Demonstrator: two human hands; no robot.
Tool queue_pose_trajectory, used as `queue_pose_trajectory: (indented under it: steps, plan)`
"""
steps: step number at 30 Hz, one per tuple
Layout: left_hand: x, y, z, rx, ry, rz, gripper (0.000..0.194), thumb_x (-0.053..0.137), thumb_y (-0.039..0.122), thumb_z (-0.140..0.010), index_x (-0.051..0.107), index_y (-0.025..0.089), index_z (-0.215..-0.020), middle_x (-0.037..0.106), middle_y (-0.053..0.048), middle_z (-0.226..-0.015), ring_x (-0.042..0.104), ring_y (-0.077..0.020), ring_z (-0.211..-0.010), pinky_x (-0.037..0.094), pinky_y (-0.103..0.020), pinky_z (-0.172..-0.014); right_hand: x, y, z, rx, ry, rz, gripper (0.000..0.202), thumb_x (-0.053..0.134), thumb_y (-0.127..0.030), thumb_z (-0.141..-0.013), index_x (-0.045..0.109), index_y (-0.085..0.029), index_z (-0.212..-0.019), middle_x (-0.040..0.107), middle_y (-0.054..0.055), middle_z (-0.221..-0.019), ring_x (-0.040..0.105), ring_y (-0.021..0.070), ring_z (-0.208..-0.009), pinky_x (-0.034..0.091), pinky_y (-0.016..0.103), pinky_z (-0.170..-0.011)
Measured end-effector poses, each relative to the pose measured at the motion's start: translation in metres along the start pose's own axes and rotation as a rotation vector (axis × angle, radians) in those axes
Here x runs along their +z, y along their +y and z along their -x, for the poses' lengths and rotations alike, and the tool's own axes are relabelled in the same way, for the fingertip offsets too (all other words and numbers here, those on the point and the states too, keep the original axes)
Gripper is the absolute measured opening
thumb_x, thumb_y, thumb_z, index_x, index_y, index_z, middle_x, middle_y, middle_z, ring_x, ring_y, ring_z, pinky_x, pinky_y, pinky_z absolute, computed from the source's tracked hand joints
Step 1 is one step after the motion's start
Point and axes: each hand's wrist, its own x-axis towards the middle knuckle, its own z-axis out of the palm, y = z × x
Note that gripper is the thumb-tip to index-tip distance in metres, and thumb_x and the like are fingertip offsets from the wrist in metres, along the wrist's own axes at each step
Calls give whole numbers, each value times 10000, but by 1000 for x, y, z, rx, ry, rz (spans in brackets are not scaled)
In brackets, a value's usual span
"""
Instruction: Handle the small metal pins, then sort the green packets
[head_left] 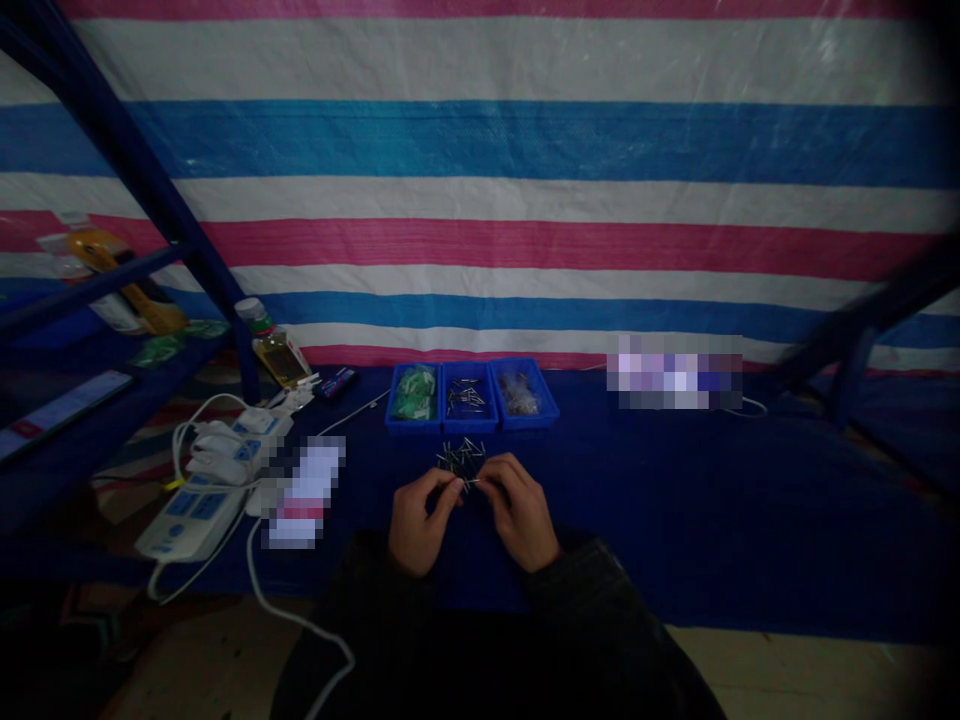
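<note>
A dark blue table (pixel 750 520) carries three blue trays (pixel 471 424) along its far edge. Nearer the near edge, the person's left hand (pixel 418 525) and right hand (pixel 525 512) face each other, about equally near a pile of thin metal pieces (pixel 460 457) just beyond the fingertips. Each thumb and forefinger appears pinched on one slim piece (pixel 472 483), its long axis roughly parallel to that near edge.

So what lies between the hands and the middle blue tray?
In the head view, a pile of thin metal pieces lies there, beyond the left hand and right hand, before the tray.
</note>
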Motion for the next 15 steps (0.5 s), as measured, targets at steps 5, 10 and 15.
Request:
queue_pose_trajectory:
  steps: [5,10,15]
  plan:
    - [1,-1,0,-10,36,3,229,583,295,-985,665,182,-803,691,1,-719,665,-156,-699,478,-252,-725,-1,2,0,4,30,14,145,515,-118,-978,608,-219,-930,624,42,-936,628,181,-858,493,291,-765]
    - [0,-3,0,-15,91,32,234,565,289,-993,657,180,-807,671,6,-708,655,-150,-697,483,-248,-709,-7,4,-12,62,139,93,120,556,-142,-966,637,-216,-920,654,31,-896,643,180,-827,498,289,-749]
    - [-1,-4,-1,-13,96,32,225,571,284,-990,658,179,-810,671,9,-707,653,-148,-701,483,-248,-715,-11,8,-52,68,266,199,112,601,-227,-965,710,-217,-938,729,46,-934,683,197,-844,525,310,-789]
